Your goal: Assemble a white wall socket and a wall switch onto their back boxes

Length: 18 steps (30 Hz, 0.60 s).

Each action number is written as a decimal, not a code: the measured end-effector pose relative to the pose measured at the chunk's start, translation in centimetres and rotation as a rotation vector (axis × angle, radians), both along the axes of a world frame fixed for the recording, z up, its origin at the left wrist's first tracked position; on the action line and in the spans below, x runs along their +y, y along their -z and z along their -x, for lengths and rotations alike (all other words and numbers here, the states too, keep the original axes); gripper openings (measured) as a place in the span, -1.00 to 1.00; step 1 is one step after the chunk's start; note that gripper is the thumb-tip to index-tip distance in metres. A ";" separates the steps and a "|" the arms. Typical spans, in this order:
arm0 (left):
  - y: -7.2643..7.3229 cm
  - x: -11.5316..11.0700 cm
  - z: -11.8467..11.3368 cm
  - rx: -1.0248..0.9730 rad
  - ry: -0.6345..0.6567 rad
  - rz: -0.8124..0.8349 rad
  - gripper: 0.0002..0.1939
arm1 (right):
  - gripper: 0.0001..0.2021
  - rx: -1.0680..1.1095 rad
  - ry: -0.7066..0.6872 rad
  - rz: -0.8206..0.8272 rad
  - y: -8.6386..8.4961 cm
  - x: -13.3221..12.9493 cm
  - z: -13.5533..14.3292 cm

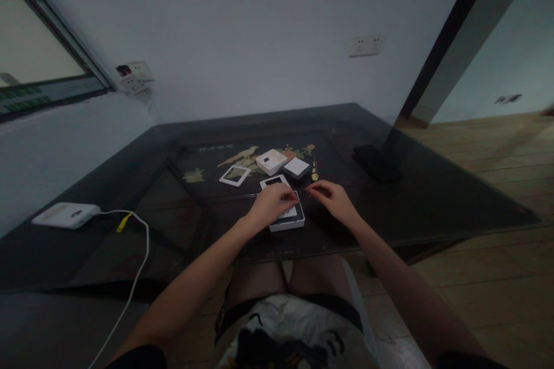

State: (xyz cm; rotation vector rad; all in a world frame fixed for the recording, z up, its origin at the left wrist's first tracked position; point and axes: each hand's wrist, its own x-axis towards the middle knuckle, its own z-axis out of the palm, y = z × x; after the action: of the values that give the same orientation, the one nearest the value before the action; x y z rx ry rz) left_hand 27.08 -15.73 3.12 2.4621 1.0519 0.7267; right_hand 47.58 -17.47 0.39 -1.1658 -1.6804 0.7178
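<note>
Over a shallow white box (288,226) with a dark inside, my left hand (272,200) is closed, its fingertips pinched at the box's right part. What it pinches, if anything, cannot be made out. My right hand (335,199) hovers just right of the box, thumb and fingers drawn together, with any small thing between them too dim to tell. Behind my left hand lies a white frame (265,184), partly covered by it. Farther back are a second white frame (222,181), a white box with a small picture (272,170) and a grey block with a white top (297,167).
A yellow round charm on a strand (314,177) lies by my right hand. A black flat case (377,164) sits farther right. On the left, a white device (64,214) has a white cable (147,236) hanging over the dark table's (208,225) front edge.
</note>
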 end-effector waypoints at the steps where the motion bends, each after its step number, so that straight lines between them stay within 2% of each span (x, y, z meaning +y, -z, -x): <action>1: 0.0 0.0 0.0 0.011 0.001 -0.008 -0.98 | -0.84 0.002 0.001 0.000 0.0 0.0 0.0; 11: -0.1 0.0 -0.3 0.060 -0.032 -0.028 -0.99 | -0.84 0.002 -0.009 0.013 0.1 0.1 -0.1; 18: 0.1 0.2 -0.2 0.024 -0.017 -0.002 -0.96 | -0.83 -0.033 -0.001 0.000 0.4 0.1 0.0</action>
State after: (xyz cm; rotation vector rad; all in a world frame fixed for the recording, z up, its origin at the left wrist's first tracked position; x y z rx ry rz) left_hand 27.32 -15.52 3.04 2.4724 1.0828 0.7050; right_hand 47.61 -17.41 0.02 -1.1834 -1.7085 0.7026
